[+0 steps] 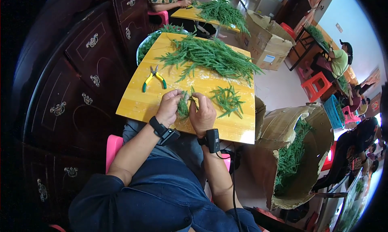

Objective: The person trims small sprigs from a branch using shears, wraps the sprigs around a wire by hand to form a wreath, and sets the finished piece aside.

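Both hands meet over the near edge of a yellow table (133, 95). My left hand (168, 107) closes on a small bunch of green artificial pine sprigs (183, 105), its thumb and fingers pinched at the upper end. My right hand (203, 114) is closed beside it, fingertips pinching the stems of the same bunch. Fingers hide part of the stems. Pliers (154, 79) with yellow and green handles lie spread on the table, left of the hands. To the right rests a loose cluster of short green sprigs (227, 100). Beyond them is a large heap of long green branches (210, 56).
Dark wooden drawers (87, 80) stand close on the left. An open cardboard box (289, 151) of greenery is at the right, another box (268, 40) farther back. A co-worker (167, 1) sits at a second table (184, 14) ahead. Red stools (316, 86) and other people are at right.
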Available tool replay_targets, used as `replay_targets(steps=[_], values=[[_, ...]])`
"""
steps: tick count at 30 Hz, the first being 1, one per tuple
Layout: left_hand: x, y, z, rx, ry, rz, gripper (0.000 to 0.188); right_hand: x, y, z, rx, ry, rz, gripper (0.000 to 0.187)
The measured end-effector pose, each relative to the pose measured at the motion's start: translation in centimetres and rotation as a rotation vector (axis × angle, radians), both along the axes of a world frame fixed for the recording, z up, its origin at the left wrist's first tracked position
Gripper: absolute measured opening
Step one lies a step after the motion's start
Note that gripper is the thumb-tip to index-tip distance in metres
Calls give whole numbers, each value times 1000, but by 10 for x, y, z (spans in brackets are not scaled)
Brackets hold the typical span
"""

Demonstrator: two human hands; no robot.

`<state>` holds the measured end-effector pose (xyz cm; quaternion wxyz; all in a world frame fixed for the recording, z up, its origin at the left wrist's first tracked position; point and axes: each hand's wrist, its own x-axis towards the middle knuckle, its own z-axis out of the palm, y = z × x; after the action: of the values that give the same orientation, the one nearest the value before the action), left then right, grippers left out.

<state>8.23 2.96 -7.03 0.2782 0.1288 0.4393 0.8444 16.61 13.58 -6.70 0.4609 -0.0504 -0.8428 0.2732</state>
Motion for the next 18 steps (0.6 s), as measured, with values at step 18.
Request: replay_targets(steps=[18], values=[[-10,0,18,39,-44,-286,5,8,32,-9,-1399,-117,1011,25]])
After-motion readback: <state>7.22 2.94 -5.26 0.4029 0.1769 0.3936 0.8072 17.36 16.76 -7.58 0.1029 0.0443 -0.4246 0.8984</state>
